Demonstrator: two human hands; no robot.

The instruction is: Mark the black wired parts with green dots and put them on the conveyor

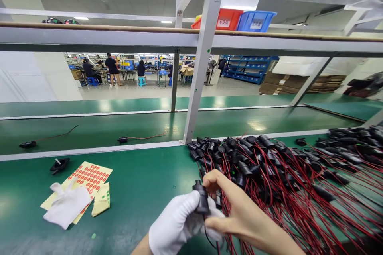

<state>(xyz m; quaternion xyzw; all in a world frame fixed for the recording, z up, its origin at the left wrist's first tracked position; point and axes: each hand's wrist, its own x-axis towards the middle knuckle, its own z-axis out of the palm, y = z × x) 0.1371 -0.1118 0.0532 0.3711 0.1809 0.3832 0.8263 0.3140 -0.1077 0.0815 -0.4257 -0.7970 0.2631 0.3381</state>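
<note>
In front of me, my left hand, in a white glove, is closed around a small black cylindrical part with a narrower stub on top. A thin dark wire hangs from its lower end. My bare right hand curves around the part's right side, index finger by its top and thumb near its lower end. Those two fingers are apart, and whether they press on the part is hard to see. Just to the right lies a big heap of similar black parts with red and dark wires.
On the green bench at left lie a white glove, a sheet of red stickers, a scrap with green dots and a black piece. A metal post rises ahead. Bins stand overhead; people work far behind.
</note>
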